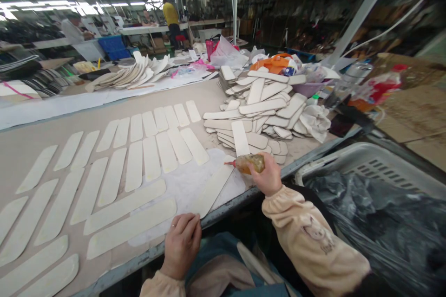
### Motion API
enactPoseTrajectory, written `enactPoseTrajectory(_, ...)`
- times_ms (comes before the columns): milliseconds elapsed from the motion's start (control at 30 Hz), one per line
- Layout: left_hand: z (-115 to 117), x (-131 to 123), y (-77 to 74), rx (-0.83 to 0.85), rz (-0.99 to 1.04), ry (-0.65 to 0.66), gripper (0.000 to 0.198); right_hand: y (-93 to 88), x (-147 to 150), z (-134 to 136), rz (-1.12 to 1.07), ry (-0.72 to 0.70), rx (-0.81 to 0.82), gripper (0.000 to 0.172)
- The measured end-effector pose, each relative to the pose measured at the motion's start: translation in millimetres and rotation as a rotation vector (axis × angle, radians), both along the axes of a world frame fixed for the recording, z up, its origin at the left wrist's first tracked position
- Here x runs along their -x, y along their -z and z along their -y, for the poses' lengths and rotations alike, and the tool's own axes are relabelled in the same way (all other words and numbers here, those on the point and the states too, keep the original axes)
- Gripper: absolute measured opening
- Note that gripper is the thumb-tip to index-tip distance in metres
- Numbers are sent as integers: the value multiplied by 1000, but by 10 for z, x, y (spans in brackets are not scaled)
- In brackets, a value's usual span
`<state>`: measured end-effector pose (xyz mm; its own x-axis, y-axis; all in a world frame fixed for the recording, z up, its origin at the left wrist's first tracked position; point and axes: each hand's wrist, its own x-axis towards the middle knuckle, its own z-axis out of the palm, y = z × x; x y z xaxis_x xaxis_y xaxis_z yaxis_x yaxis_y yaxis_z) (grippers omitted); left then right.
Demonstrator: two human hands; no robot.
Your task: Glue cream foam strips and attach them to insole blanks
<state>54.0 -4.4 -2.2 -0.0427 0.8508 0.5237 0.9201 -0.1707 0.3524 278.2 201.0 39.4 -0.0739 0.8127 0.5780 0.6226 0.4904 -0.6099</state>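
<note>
My right hand (267,175) is wrapped around a squeeze bottle (251,164) of amber liquid, probably glue, tilted on its side. Its red nozzle points left at the upper end of a white strip (213,190) with rounded corners. At the strip's lower end, by the table edge, my left hand (183,240) is closed with curled fingers, seeming to pinch that end; the fingertips are partly hidden. Another white strip (240,139) lies just beyond the bottle, against the pile. Similar strips (151,158) lie in rows to the left.
A heap of dark-edged white strips (259,97) covers the table's back right. Below the table's metal edge (139,260), a grey plastic basket (348,155) with a black bag (376,213) stands on the right. Curved white pieces (135,74) are stacked farther back. People work in the distance.
</note>
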Motion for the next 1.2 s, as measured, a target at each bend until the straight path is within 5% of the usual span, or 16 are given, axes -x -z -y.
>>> enactPoseTrajectory(333,-4,-1,-32,-16,27,18,21,3,-31,-36,-91,57,30,34)
enactPoseTrajectory(633,26,1,-26,67,63,-12,15,-120,65,503,-97,-374,247,29)
enactPoseTrajectory(733,19,-6,-57,87,49,-17,13,-118,144,575,-80,-417,286,25)
enactPoseTrajectory(1200,-27,44,-95,100,-13,3,12,-8,-151,-72,21,107,42,34)
